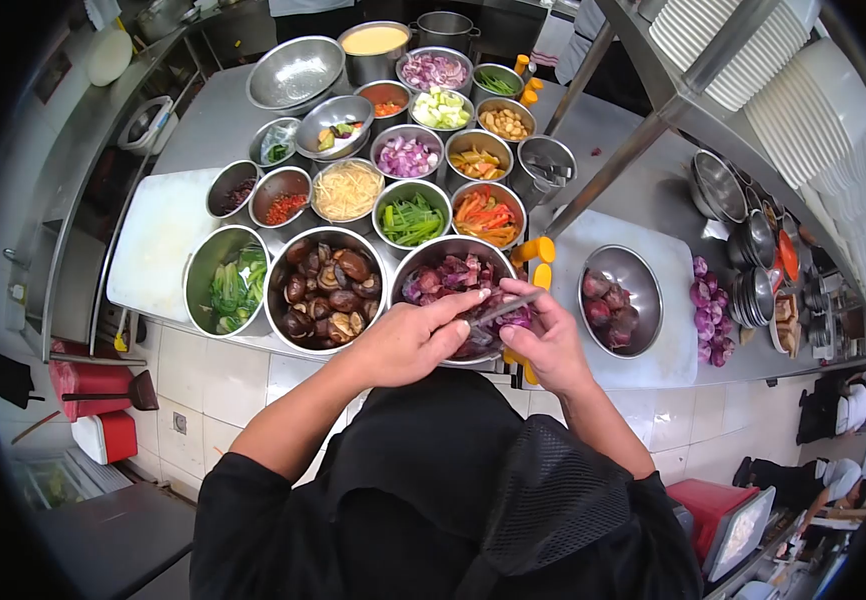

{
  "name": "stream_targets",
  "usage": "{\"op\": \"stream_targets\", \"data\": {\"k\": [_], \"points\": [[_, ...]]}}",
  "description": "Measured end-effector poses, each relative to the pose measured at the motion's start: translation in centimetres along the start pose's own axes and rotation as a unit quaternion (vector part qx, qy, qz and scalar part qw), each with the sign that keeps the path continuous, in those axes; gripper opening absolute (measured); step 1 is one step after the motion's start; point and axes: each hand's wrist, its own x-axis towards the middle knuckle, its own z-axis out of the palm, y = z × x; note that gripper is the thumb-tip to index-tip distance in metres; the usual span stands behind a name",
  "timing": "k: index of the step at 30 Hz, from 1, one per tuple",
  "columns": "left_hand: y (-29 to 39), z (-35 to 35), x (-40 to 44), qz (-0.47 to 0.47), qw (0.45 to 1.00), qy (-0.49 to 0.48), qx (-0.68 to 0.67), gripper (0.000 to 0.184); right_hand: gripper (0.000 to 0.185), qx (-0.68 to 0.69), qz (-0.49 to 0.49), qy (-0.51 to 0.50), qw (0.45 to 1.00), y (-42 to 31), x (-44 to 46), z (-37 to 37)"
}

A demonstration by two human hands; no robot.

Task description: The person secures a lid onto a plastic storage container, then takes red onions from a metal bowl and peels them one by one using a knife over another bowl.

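My left hand (pixel 408 338) reaches over a steel pot (pixel 400 268) filled with reddish-purple onion skins (pixel 458 275). Its thumb and forefinger are closed around one end of a narrow grey knife (pixel 505 309); the handle is hidden. My right hand (pixel 553 345) grips a shiny red onion (pixel 519 317) between thumb and fingers at the pot's right side. The knife's blade crosses above the onion and reaches the right forefinger. To the right, a steel bowl (pixel 655 300) with several dark red onions (pixel 608 305) stands on a white cutting board (pixel 681 350).
Left of the pot stand containers of mushrooms (pixel 328 285) and leafy greens (pixel 240 285). Behind are several more with cut vegetables, including green pieces (pixel 413 220) and orange-red strips (pixel 488 216). Yellow handles (pixel 533 250) jut beside the pot. Purple onions (pixel 710 310) lie right; a shelf post (pixel 608 170) rises nearby.
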Motion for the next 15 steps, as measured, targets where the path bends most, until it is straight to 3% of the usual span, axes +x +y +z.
{"op": "stream_targets", "data": {"k": [4,5,9,13,15], "points": [[0.8,0.4,0.0,0.031,0.997,-0.030,0.059,0.045,0.062,-0.016,0.007,-0.003,1.000,-0.4,-0.3,0.1],[-0.4,1.0,0.0,0.071,0.996,0.016,0.057,0.040,0.063,-0.014,0.006,0.002,1.000,-0.4,-0.4,0.2],[-0.3,0.2,-0.1,0.015,1.000,-0.007,-0.027,0.035,0.070,-0.003,-0.007,-0.006,1.000,0.0,-0.7,0.4],[-0.3,-0.6,-0.4,-0.048,0.996,-0.058,-0.051,0.045,0.072,-0.043,0.017,-0.004,0.999,-0.2,-0.4,0.4],[-1.9,1.1,-0.3,0.070,0.997,0.020,-0.011,0.045,0.072,-0.064,0.022,-0.006,0.998,-0.5,0.0,0.6]]}}
